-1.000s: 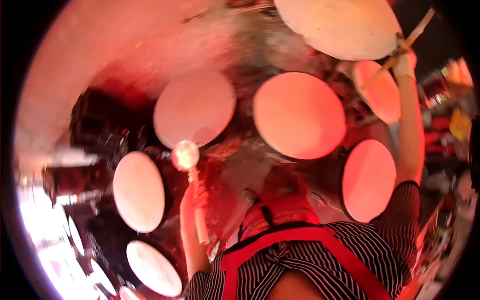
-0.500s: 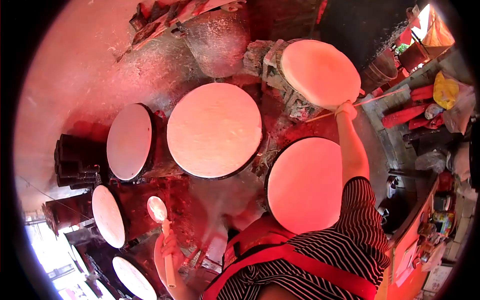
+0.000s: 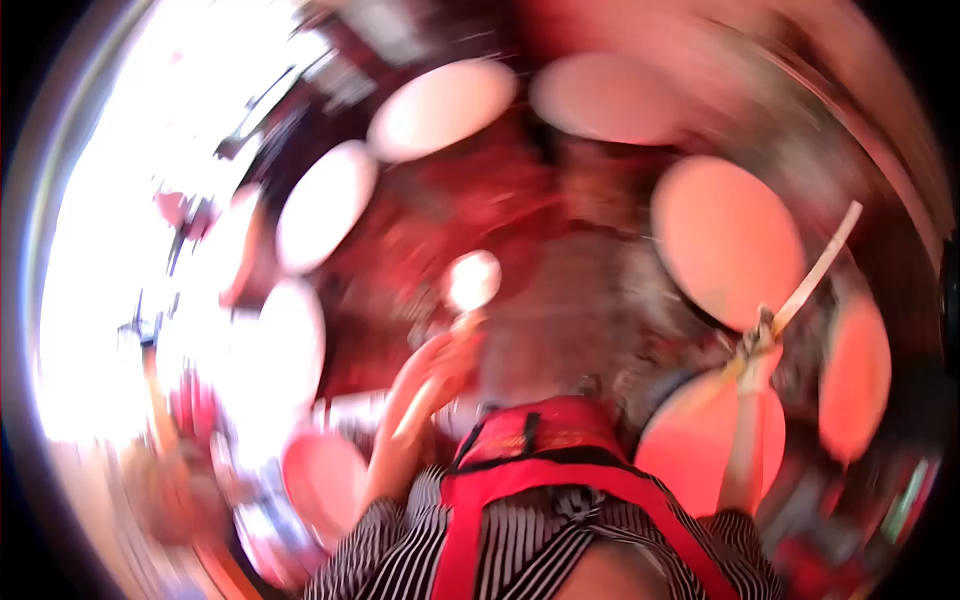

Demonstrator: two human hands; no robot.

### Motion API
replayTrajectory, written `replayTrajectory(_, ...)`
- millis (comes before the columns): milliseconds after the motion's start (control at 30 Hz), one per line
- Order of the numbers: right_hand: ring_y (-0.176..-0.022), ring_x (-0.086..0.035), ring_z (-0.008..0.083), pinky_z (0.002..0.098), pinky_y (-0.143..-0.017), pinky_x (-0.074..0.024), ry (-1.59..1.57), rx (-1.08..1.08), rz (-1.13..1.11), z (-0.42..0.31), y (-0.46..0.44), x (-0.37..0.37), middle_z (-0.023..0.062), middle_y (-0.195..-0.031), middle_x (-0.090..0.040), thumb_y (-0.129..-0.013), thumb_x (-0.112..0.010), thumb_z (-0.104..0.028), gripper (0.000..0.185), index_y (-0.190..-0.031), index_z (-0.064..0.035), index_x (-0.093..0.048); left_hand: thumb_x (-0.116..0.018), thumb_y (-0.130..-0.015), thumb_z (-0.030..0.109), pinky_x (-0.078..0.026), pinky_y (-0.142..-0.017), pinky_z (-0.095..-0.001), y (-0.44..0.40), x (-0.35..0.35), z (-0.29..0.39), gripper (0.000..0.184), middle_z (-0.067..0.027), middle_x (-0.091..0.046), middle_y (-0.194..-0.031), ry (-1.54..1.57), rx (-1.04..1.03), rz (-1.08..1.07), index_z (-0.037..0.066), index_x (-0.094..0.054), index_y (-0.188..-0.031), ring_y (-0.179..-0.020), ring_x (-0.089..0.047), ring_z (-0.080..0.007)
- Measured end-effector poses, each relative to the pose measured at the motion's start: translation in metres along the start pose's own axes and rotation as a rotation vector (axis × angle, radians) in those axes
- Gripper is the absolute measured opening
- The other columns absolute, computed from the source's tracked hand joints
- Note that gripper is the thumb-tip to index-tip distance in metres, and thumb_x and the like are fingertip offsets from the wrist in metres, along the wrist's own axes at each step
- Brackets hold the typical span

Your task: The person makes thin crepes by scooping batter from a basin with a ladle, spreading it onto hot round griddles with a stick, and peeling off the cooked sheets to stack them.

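In my left hand, low in front of me, is a ladle with a round, shiny bowl pointing away from my body. My fingers are wrapped round its handle, though blur hides their detail. My right hand is closed on a long, thin wooden stick that slants up to the right. Near that hand are large, pale round discs that look like coated griddles: one disc just beyond it, a disc under my forearm and a narrow-looking disc to the right.
More pale discs curve round ahead and to the left, among them a far disc, a greyer disc and a left disc. A pink round surface is by my left arm. Bright light washes out the left side.
My view has swung sharply to the left and is blurred. The stick in my right hand now points upward instead of lying nearly level. The ladle stays in my left hand.
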State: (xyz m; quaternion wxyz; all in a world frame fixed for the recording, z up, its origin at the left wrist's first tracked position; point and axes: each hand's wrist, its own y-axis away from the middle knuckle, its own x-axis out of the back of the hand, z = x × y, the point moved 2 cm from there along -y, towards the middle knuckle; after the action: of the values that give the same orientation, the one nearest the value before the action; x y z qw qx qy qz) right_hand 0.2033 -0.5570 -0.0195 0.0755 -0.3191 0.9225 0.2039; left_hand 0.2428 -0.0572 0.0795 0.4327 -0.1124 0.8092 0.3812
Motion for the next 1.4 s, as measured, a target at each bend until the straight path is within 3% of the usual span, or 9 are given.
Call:
replayTrajectory(67,-0.036,-0.029,0.0025,0.0199,-0.031,-0.0242,0.309,-0.164,-0.462,0.063,0.024,-0.108,-0.0069,-0.060,-0.040,-0.094,-0.054,-0.027,0.019,-0.109,-0.0173,-0.060,-0.044,-0.096,0.024,-0.036,-0.038,-0.0205,0.033,0.065,0.030,0.033,-0.0019,-0.043,-0.068,0.233,0.039,-0.263,-0.004,-0.043,-0.112,-0.047,-0.039,-0.0074)
replayTrajectory(267,-0.044,-0.040,0.0048,0.0193,-0.038,-0.0325,0.808,-0.252,-1.778,0.192,0.341,-0.305,-0.0032,-0.071,-0.051,-0.096,-0.048,-0.025,0.044,-0.138,-0.0166,-0.039,-0.045,-0.098,0.029,-0.034,-0.036,-0.0157,0.225,0.217,0.021,0.031,-0.0016,-0.041,-0.070,0.370,-0.945,0.011,-0.001,-0.044,-0.103,-0.048,-0.034,-0.0061)
replayTrajectory(500,-0.040,-0.042,0.0089,0.0249,-0.036,-0.0323,1.387,-0.630,-2.154,0.345,0.625,-0.370,0.0016,-0.064,-0.053,-0.097,-0.042,-0.020,0.046,-0.142,-0.0225,-0.034,-0.048,-0.094,0.011,-0.033,-0.039,-0.0171,0.370,0.451,0.058,0.011,-0.0030,-0.043,-0.071,0.644,-1.510,0.549,0.001,-0.044,-0.093,-0.050,-0.039,-0.0087)
replayTrajectory(767,-0.039,-0.036,0.0095,0.0258,-0.036,-0.0293,1.607,-0.275,-2.423,0.544,0.802,-0.441,-0.0011,-0.056,-0.044,-0.094,-0.044,-0.016,0.041,-0.136,-0.0164,-0.044,-0.055,-0.084,0.014,-0.041,-0.037,-0.0340,0.448,0.711,0.131,0.020,-0.0115,-0.054,-0.070,0.850,-1.411,1.100,-0.002,-0.048,-0.095,-0.049,-0.053,-0.0218)
replayTrajectory(833,-0.058,-0.058,0.0278,0.0373,-0.054,-0.0439,1.335,0.538,-2.908,0.574,0.843,-0.456,0.0192,-0.069,-0.059,-0.090,-0.048,-0.012,0.041,-0.131,-0.0119,-0.048,-0.057,-0.082,0.013,-0.045,-0.039,-0.0381,0.472,0.736,0.177,0.025,-0.0125,-0.056,-0.068,1.007,-1.457,1.135,-0.003,-0.049,-0.099,-0.052,-0.059,-0.0259)
replayTrajectory(900,-0.074,-0.061,0.0378,0.0440,-0.065,-0.0466,0.925,0.796,-3.105,0.584,0.866,-0.455,0.0262,-0.081,-0.059,-0.090,-0.048,-0.012,0.041,-0.131,-0.0122,-0.047,-0.054,-0.086,0.017,-0.045,-0.040,-0.0378,0.498,0.733,0.210,0.023,-0.0109,-0.055,-0.066,0.955,-1.450,1.152,0.000,-0.048,-0.100,-0.050,-0.057,-0.0240)
replayTrajectory(1167,-0.071,-0.057,0.0419,0.0473,-0.064,-0.0447,1.178,0.528,-3.019,0.495,0.789,-0.417,0.0268,-0.081,-0.058,-0.088,-0.051,-0.005,0.058,-0.142,-0.0122,-0.032,-0.043,-0.095,0.026,-0.042,-0.038,-0.0320,0.510,0.638,0.236,0.021,-0.0040,-0.047,-0.062,0.025,-1.410,1.384,0.006,-0.040,-0.102,-0.045,-0.050,-0.0172)
replayTrajectory(1300,-0.077,-0.060,0.0397,0.0415,-0.069,-0.0486,1.207,0.409,-2.816,0.378,0.693,-0.406,0.0238,-0.106,-0.059,-0.085,-0.047,0.002,0.062,-0.143,-0.0106,-0.029,-0.043,-0.094,0.022,-0.046,-0.042,-0.0382,0.472,0.503,0.172,0.023,-0.0199,-0.056,-0.071,-0.072,-1.277,1.214,0.000,-0.038,-0.095,-0.054,-0.060,-0.0271)
replayTrajectory(1400,-0.098,-0.060,0.0385,0.0372,-0.080,-0.0500,1.583,0.319,-2.605,0.338,0.653,-0.400,0.0208,-0.123,-0.053,-0.089,-0.045,-0.002,0.055,-0.141,-0.0107,-0.032,-0.044,-0.095,0.022,-0.047,-0.046,-0.0390,0.445,0.498,0.165,0.024,-0.0114,-0.052,-0.064,-0.330,-1.287,1.276,0.004,-0.036,-0.109,-0.050,-0.056,-0.0238)
